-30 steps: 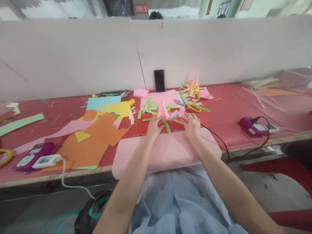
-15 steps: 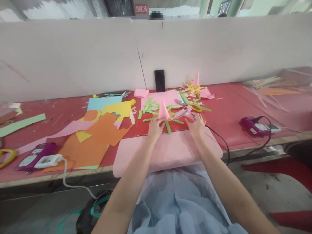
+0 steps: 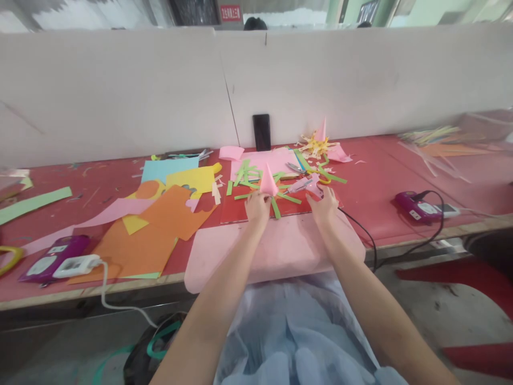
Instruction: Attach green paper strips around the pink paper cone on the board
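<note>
A small pink paper cone (image 3: pixel 267 181) stands upright on a red sheet (image 3: pixel 236 212) among green paper strips (image 3: pixel 249 174). My left hand (image 3: pixel 257 206) is closed, its fingertips pinching the cone's base. My right hand (image 3: pixel 324 205) lies to the cone's right, fingers curled around the grip of a pink glue gun (image 3: pixel 306 184) whose nozzle points left toward the cone. The gun's black cord (image 3: pixel 363 230) runs off the table's front edge. Both forearms rest over a large pink sheet (image 3: pixel 276 248).
Orange (image 3: pixel 156 235), yellow (image 3: pixel 192 179) and blue (image 3: pixel 168 168) papers lie to the left. Yellow-handled scissors (image 3: pixel 316 176), a paper flower (image 3: pixel 319 143) and a dark phone (image 3: pixel 262 132) stand behind. Purple devices sit at the left (image 3: pixel 52 255) and right (image 3: pixel 417 207). A white partition (image 3: pixel 120 91) backs the table.
My right hand has drawn the glue gun to the right, away from the cone. My left hand has stayed at the cone's base.
</note>
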Tool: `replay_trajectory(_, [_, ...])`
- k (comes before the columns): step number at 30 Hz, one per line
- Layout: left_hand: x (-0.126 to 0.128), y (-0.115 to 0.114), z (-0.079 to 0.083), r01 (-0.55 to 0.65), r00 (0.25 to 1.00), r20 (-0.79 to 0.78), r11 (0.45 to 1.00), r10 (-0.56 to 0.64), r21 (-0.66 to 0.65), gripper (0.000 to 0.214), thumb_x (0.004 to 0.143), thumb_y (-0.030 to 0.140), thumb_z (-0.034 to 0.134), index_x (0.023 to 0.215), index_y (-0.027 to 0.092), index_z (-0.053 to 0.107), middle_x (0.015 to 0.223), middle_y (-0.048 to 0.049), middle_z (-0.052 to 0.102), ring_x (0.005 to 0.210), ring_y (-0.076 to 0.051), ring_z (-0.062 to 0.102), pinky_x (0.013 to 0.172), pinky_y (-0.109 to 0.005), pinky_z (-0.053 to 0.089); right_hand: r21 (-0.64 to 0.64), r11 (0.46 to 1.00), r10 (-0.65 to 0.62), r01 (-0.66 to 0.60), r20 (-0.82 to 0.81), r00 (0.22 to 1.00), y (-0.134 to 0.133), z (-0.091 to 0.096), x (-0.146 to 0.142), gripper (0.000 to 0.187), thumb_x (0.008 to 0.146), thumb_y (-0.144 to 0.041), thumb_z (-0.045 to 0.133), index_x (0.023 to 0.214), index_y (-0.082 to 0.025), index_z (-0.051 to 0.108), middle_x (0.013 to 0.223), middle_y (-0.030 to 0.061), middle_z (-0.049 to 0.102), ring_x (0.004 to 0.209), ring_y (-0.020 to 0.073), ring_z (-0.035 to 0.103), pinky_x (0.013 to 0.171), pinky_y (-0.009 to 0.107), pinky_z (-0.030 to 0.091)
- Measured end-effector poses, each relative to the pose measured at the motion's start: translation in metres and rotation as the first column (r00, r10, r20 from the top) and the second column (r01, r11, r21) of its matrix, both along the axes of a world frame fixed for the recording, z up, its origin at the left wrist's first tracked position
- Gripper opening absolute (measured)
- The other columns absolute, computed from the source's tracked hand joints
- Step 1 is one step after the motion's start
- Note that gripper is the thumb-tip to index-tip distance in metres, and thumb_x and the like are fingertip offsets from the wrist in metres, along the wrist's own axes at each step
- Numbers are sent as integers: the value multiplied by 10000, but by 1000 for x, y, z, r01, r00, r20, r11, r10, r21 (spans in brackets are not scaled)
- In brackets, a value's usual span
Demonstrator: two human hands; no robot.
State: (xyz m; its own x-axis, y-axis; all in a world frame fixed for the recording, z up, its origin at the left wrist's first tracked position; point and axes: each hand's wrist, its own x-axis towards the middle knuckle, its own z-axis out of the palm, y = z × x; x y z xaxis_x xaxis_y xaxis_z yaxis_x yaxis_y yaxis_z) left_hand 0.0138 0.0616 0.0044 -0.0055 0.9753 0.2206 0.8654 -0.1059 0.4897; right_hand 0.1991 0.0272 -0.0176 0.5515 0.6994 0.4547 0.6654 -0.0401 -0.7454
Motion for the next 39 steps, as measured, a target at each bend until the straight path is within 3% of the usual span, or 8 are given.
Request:
replay_trajectory(16, [-7,1,9,67,997,-40,994,-71,-84,147,761,246,645,899,243,697,1049,-55,640,1057,-238,550,884,-358,417,28,1000,-4,4,13,1000,-2,0,-3,310,742,-346,588,1013,-195,585,1037,91,626,971,237,554,885,401,390])
replay_trajectory(25, [-1,2,6,12,999,-30,998,-13,-58,130,758,294,635,859,248,704,1072,-60,644,1094,-256,536,920,-390,401,19,1000,2,-2,1,1000,-2,2,-3,321,734,-337,591,1022,-196,582,1053,93,622,977,236,553,876,394,396])
replay_trajectory(30, [-11,10,16,76,994,87,987,-64,-145,79,748,273,629,760,237,698,919,-36,689,910,-218,619,804,-323,456,32,999,-21,24,-66,998,2,2,-3,329,690,-335,624,986,-195,590,1003,77,623,907,215,561,849,368,410])
replay_trajectory(32, [-15,16,26,46,984,178,995,-29,-93,128,797,262,569,777,224,690,856,-34,696,833,-191,632,740,-286,466,48,997,-46,52,-114,992,4,2,-2,349,669,-338,638,981,-187,592,981,73,618,862,199,559,826,350,418])
replay_trajectory(35, [-16,26,45,-52,965,263,991,17,125,168,837,281,537,905,202,669,942,-51,685,825,-168,628,717,-260,467,95,992,-69,86,-173,983,5,1,0,376,668,-351,635,997,-176,590,981,74,607,846,185,549,808,331,422])
replay_trajectory(39, [-6,37,66,11,968,239,965,-76,263,202,801,307,610,969,203,650,1005,-44,666,767,-145,609,723,-259,465,146,986,-44,79,-224,974,3,0,0,385,688,-356,612,1021,-166,583,974,74,605,876,182,544,811,320,423])
